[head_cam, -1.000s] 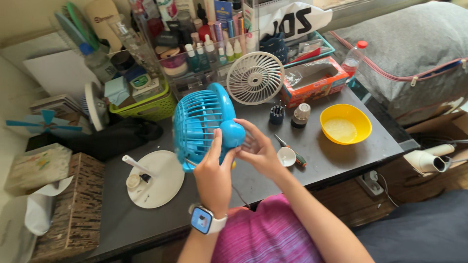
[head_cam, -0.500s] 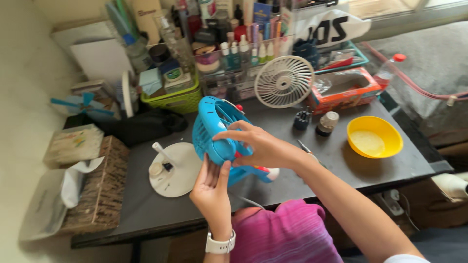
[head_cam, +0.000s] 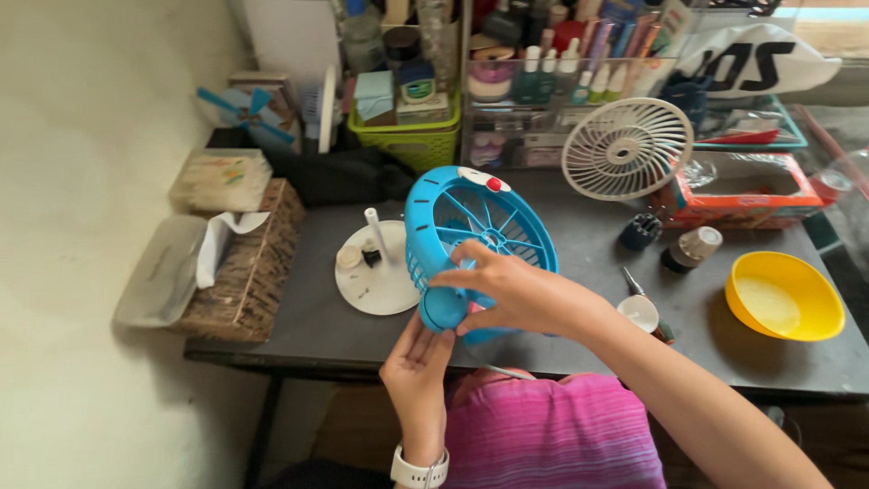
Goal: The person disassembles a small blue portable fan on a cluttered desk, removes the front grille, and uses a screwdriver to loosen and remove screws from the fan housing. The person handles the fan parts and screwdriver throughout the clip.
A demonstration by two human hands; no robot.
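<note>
While before it faced up, blue fan (head_cam: 471,244) now tilts sideways.

The right hand (head_cam: 520,294) covers the rear hub of the round blue plastic fan cage (head_cam: 471,237), so what its fingers grip there cannot be told. Under it, the left hand (head_cam: 418,362) hides the cage's lower edge. Right of the right hand, the clear plastic bottle with a red cap (head_cam: 837,181) is cut off by the picture's edge, and far behind it the small cosmetic bottles (head_cam: 561,77) blur together.
</note>
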